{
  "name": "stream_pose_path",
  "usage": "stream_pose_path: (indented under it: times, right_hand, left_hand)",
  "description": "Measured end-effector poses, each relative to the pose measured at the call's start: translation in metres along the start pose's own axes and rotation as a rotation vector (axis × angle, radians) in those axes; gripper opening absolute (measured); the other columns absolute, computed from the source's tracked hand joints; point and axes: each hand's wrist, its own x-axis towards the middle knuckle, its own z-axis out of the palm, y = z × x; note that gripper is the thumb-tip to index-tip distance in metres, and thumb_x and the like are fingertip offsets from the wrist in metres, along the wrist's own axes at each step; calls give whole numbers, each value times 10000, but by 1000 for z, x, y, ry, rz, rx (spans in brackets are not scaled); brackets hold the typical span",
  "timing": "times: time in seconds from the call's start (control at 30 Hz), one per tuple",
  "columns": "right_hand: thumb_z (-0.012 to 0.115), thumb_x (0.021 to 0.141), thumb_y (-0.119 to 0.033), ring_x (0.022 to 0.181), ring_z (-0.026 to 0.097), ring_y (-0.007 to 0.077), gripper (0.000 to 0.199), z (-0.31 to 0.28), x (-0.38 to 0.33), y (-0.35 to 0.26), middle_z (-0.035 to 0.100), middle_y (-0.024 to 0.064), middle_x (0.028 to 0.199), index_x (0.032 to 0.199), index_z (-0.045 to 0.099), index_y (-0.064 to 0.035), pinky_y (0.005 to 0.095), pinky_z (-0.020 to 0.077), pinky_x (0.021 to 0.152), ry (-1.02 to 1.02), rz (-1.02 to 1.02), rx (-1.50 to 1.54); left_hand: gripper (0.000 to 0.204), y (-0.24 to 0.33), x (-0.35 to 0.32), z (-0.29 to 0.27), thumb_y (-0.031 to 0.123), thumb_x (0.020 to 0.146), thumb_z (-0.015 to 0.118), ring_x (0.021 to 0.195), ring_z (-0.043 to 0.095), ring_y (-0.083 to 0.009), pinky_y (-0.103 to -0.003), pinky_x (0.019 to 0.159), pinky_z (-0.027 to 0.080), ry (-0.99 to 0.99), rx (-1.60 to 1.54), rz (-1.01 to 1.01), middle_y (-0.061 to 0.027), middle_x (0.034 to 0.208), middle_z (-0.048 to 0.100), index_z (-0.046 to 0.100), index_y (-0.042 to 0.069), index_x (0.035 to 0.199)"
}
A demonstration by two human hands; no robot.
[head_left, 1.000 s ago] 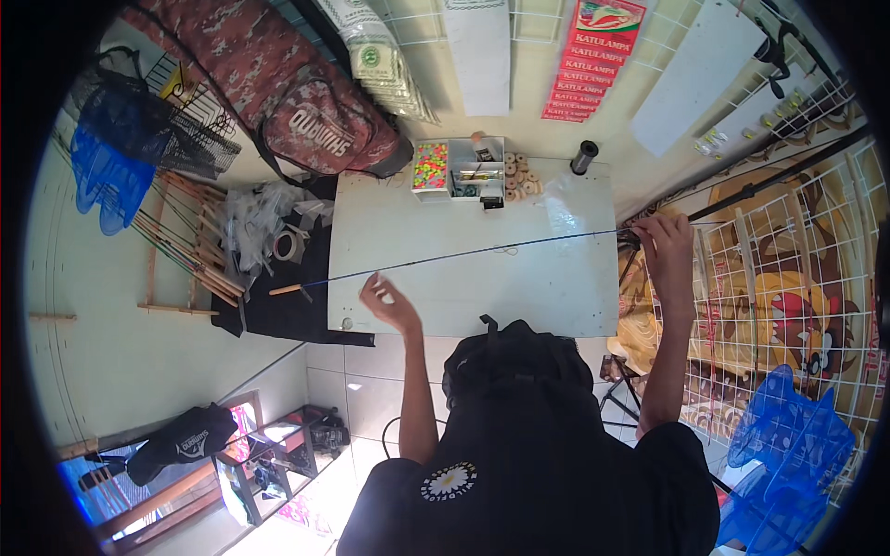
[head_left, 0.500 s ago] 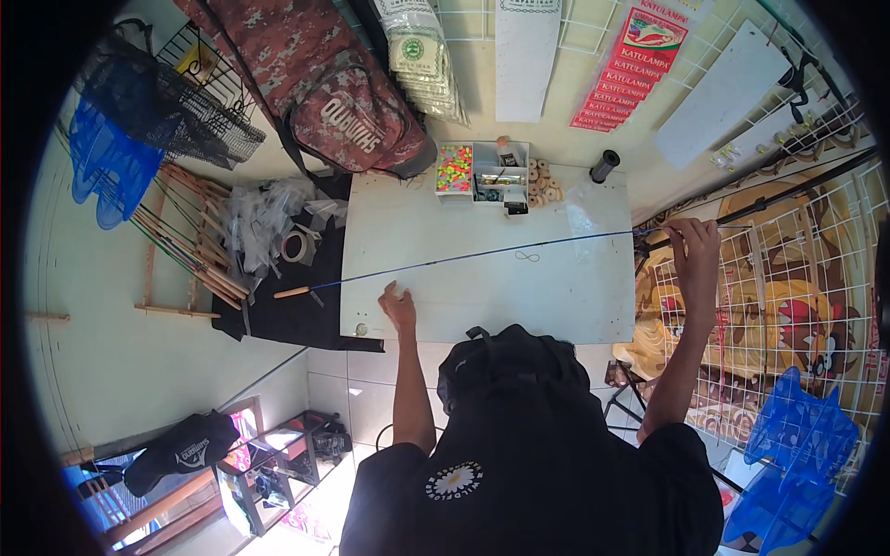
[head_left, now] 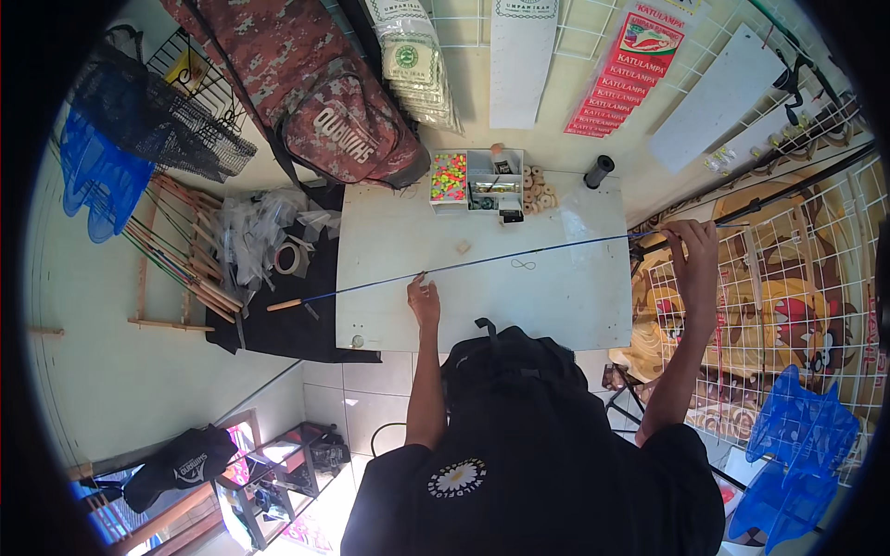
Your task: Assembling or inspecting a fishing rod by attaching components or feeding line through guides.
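Note:
A slim blue fishing rod (head_left: 482, 263) with a light wooden handle (head_left: 285, 305) lies slantwise above the white table, handle to the left. My right hand (head_left: 693, 246) pinches its thin end, beyond the table's right edge. With fingertips raised to the shaft, my left hand (head_left: 424, 301) grips the rod a little right of the handle; the exact finger contact is small to see. A small beige piece (head_left: 463, 247) rests on the table just behind the rod. Near it lies a thin loop of line (head_left: 524, 264).
On the white table (head_left: 556, 310), a divided box (head_left: 494, 188) holds colourful beads and small parts. Cork-like rings (head_left: 538, 193) and a black cylinder (head_left: 599, 171) stand at the back. A camouflage bag (head_left: 343, 130) leans behind. Plastic bags and a tape roll (head_left: 292, 258) lie left; a wire grid (head_left: 742, 315) stands right.
My left hand has moved right and up to the rod from a spot below it. A small beige piece now shows on the table. My right hand keeps its hold.

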Motion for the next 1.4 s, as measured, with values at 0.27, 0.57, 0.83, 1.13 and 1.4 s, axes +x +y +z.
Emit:
stream_pose_path:
  times: [0.27, 0.57, 0.83, 1.13, 1.4]
  right_hand:
    - [646, 854, -64, 835, 486, 268, 84, 1, -5, 2, 620, 62, 896, 931, 631, -31, 385, 415, 776, -7, -13, 14]
    - [655, 835, -56, 847, 496, 271, 85, 4, -13, 6, 626, 72, 914, 917, 639, -41, 385, 421, 779, 13, 15, 55]
    - [670, 814, -55, 878, 514, 284, 105, 5, -12, 5, 628, 64, 909, 919, 655, -54, 389, 438, 809, -42, 32, 41]
    - [663, 830, -71, 866, 517, 271, 88, 5, -10, 5, 631, 61, 913, 917, 659, -55, 384, 443, 796, -48, 64, 27]
    - [667, 824, -72, 854, 511, 267, 87, 5, -9, 5, 624, 66, 880, 908, 659, -49, 384, 442, 784, -43, 81, 22]
  left_hand:
    - [293, 0, -1, -15, 156, 877, 652, 958, 635, -230, -333, 777, 529, -9, -78, -126, -136, 1123, 637, 615, -12, 1114]
    - [253, 27, 2, -10, 153, 897, 630, 981, 627, -202, -314, 769, 517, -238, -199, -178, -132, 1131, 642, 634, 29, 1118]
    - [482, 47, 41, 53, 114, 802, 719, 1022, 576, -312, -404, 861, 505, -317, 21, 278, -161, 1117, 536, 564, 133, 1258]
    - [390, 87, 59, 86, 134, 788, 736, 945, 586, -354, -447, 812, 499, -301, 165, 280, -178, 1016, 542, 585, 124, 1147]
    - [445, 97, 57, 85, 387, 811, 704, 819, 667, -427, -495, 723, 540, -318, 267, 87, -257, 813, 667, 609, -38, 897]
